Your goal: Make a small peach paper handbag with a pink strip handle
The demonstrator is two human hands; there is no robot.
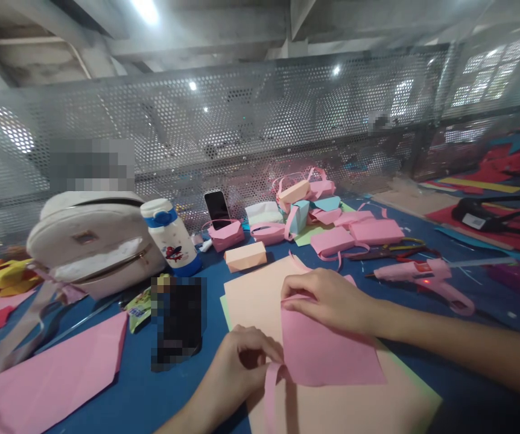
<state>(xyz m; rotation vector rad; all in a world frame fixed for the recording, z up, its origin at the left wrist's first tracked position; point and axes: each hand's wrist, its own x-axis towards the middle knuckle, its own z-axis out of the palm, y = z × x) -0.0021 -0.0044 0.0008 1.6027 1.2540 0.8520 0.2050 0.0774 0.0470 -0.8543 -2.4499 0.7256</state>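
The right hand (332, 301) grips the upper edge of a flat, four-sided pink paper sheet (332, 352), thumb laid along its near face and fingers curled over the corner. The sheet extends below that hand and to the right of the left hand (244, 361), above a large peach paper sheet (253, 289). The left hand's thumb and forefinger are drawn close together, pinching the curled upper end of a narrow pink paper strip (270, 401) just beside the pink sheet's left edge; the strip hangs toward the near side. Under the peach sheet, a light green paper sheet (225, 308) shows along the borders, on the blue worktop (137, 374). A pink glue gun (429, 274) lies beyond the right forearm.
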